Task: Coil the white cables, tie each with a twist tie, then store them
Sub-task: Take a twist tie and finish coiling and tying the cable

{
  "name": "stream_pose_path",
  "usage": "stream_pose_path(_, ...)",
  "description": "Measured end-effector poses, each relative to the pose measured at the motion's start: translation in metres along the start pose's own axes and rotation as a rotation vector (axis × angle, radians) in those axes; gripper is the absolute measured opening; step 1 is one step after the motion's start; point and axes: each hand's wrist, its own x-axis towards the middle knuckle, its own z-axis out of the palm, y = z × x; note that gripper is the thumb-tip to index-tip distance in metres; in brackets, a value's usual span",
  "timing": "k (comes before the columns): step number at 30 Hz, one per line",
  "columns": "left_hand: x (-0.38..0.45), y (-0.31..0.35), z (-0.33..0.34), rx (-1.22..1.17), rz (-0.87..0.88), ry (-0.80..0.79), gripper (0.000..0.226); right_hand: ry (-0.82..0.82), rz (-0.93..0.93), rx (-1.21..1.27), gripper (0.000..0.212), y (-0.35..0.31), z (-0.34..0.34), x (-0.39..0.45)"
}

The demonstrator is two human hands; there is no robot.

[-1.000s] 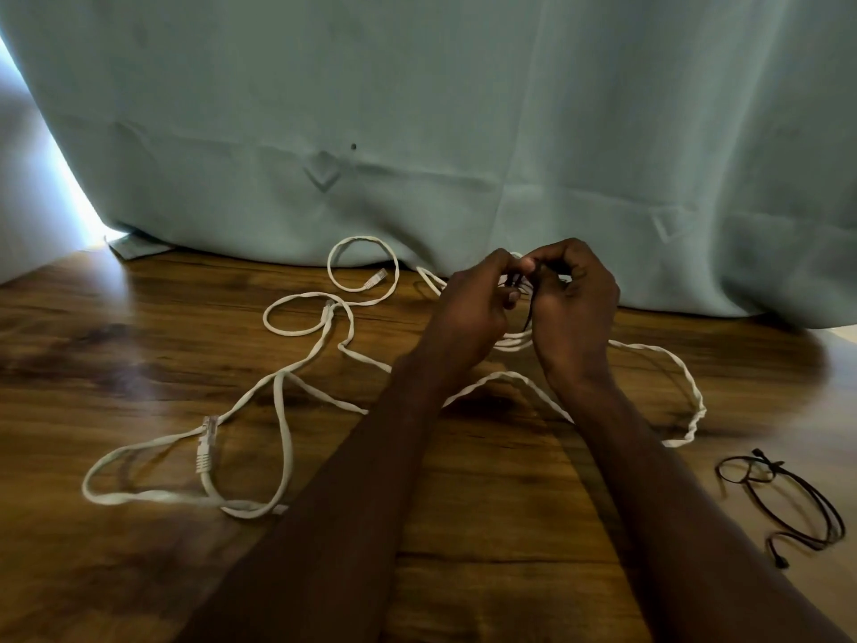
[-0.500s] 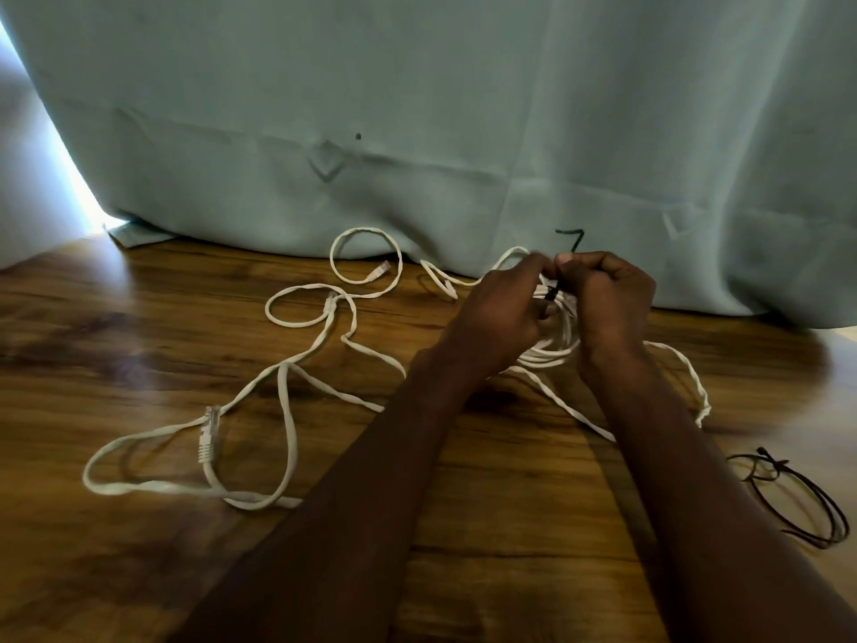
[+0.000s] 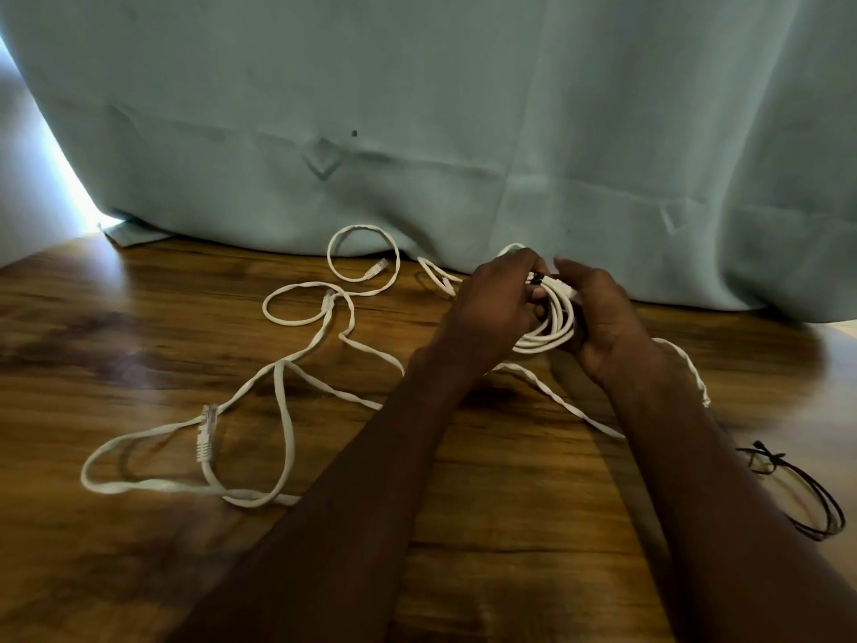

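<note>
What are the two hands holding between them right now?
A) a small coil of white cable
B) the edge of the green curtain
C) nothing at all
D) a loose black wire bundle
A: the left hand and right hand grip a small coil of white cable, lifted above the brown wooden table.

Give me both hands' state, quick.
Left hand: holding the coiled white cable at its black twist tie.
Right hand: holding the same coil.

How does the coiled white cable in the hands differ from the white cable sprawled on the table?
The coiled cable is wound in tight loops; the loose cable sprawls in wide loops. The coiled cable is held off the table by the left hand and right hand; the loose cable lies untouched. Both are white.
</note>
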Motion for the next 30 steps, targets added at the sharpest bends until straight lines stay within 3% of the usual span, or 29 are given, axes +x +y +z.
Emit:
stream_pose_path(6,0.001,-0.016,-0.01,0.185,-0.135,0.056,0.034,0.007,-0.238,-0.41,0.04,0.001,0.015,-0.012)
stream_pose_path(9,0.002,-0.019,-0.012,0.253,-0.21,0.015,0.029,0.017,-0.359,-0.525,0.059,0.01,0.015,-0.007)
stream_pose_path(14,0.011,-0.019,-0.013,0.213,-0.378,-0.092,0.021,-0.033,-0.538,-0.596,0.038,0.012,0.013,-0.009)
stream_pose_path(23,0.015,-0.017,-0.036,-0.514,-0.675,-0.256,0.039,-0.055,-0.64,-0.534,0.024,0.016,0.012,-0.005)
stream_pose_path(26,0.013,-0.018,-0.041,-0.812,-0.815,-0.224,0.032,-0.047,-0.667,-0.538,0.026,0.017,0.014,-0.004)
stream_pose_path(30,0.013,-0.019,-0.049,-1.045,-0.886,-0.231,0.021,-0.034,-0.874,-0.753,0.039,0.018,0.017,-0.01)
